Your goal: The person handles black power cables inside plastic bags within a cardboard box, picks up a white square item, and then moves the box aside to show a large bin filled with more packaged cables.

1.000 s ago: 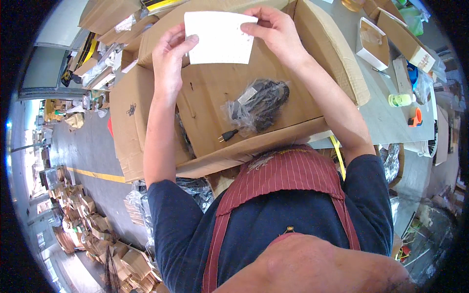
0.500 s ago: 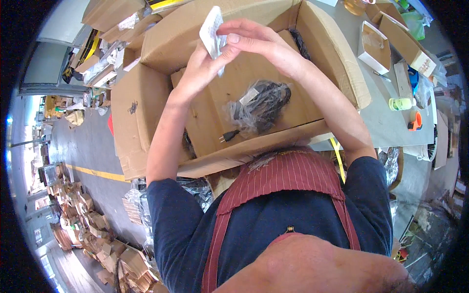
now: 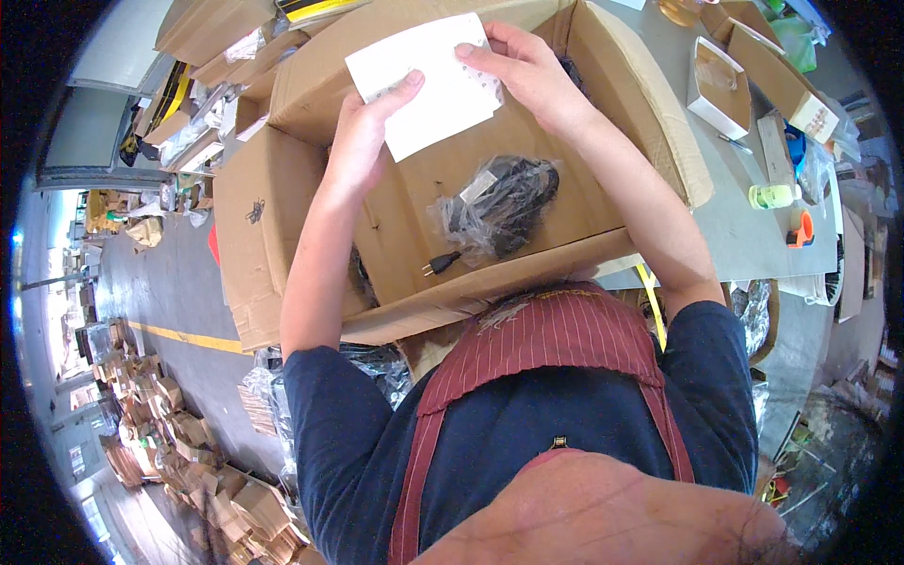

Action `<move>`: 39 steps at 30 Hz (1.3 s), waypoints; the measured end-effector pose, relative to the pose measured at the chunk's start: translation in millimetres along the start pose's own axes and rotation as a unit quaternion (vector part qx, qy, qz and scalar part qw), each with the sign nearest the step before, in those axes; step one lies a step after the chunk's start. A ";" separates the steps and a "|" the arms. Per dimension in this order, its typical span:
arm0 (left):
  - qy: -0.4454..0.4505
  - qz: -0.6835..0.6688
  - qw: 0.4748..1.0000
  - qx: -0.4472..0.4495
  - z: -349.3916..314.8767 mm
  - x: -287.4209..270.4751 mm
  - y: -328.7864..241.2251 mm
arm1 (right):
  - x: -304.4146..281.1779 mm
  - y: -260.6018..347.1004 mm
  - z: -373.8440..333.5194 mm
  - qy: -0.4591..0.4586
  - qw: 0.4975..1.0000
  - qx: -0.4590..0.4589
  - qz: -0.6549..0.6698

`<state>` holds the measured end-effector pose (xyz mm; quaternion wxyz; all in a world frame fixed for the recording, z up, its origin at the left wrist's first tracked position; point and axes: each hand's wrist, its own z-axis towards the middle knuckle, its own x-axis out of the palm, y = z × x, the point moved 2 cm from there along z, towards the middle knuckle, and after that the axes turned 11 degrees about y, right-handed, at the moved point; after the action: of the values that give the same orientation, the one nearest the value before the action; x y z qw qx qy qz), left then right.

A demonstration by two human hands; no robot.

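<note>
A white sheet of paper (image 3: 424, 80) with faint marks is held up over the far part of a large open cardboard box (image 3: 247, 217). My left hand (image 3: 369, 132) grips its left side, thumb on top. At its right edge my right hand (image 3: 523, 71) pinches it between thumb and fingers. Inside the box, on its brown bottom, lies a black cable bundle (image 3: 513, 202) in clear plastic with a small white label. Its black plug (image 3: 441, 263) sticks out toward the near left.
A grey table (image 3: 744, 240) to the right bears a white box (image 3: 720, 89), a pale green bottle (image 3: 774, 197) and an orange tape roll (image 3: 800, 229). At lower left, cardboard pieces (image 3: 235, 499) are piled on the floor. A yellow line (image 3: 188, 334) crosses the floor.
The paper was seen nearly edge-on, with both hands close together. Now it is turned flat and spread, and my hands are farther apart. The cable bundle has not moved.
</note>
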<state>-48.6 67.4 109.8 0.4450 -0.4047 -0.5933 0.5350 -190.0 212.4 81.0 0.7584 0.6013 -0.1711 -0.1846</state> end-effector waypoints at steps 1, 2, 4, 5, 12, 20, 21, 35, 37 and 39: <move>-0.002 0.001 1.000 0.002 -0.9 0.2 -1.1 | 0.9 -0.6 0.3 0.012 1.000 0.008 0.005; -0.003 0.001 1.000 0.002 1.5 -4.5 1.0 | -0.4 -0.8 0.8 0.013 1.000 0.008 0.005; 0.005 -0.017 0.999 0.034 10.3 -19.2 4.7 | -6.8 -0.8 0.9 0.012 1.000 -0.012 0.016; 0.005 -0.018 0.999 0.034 13.3 -23.7 5.0 | -9.9 -1.7 1.1 0.012 1.000 -0.012 0.015; -0.032 0.131 0.982 0.131 13.8 -26.7 9.0 | -6.9 7.0 -0.2 -0.070 0.985 -0.104 -0.116; 0.024 0.247 0.966 0.075 13.4 -6.2 26.2 | 9.2 11.0 -7.4 -0.015 0.925 -0.175 -0.336; 0.026 0.247 0.966 0.075 13.4 -5.7 26.1 | 10.4 11.2 -7.6 -0.016 0.925 -0.175 -0.336; 0.018 0.211 0.975 0.074 9.5 -3.9 20.3 | 13.5 7.8 -7.9 0.025 0.962 -0.059 -0.264; 0.024 0.196 0.977 0.083 11.1 -2.6 22.0 | 14.1 4.4 -7.1 0.006 0.962 -0.076 -0.263; 0.031 0.181 0.979 0.092 11.1 -2.8 23.2 | 13.3 4.6 -7.1 -0.014 0.960 -0.094 -0.262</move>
<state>-58.5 64.0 86.1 0.3943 -0.4788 -0.4443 0.6464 -174.6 213.0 84.5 0.7339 0.5486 -0.0003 -0.4005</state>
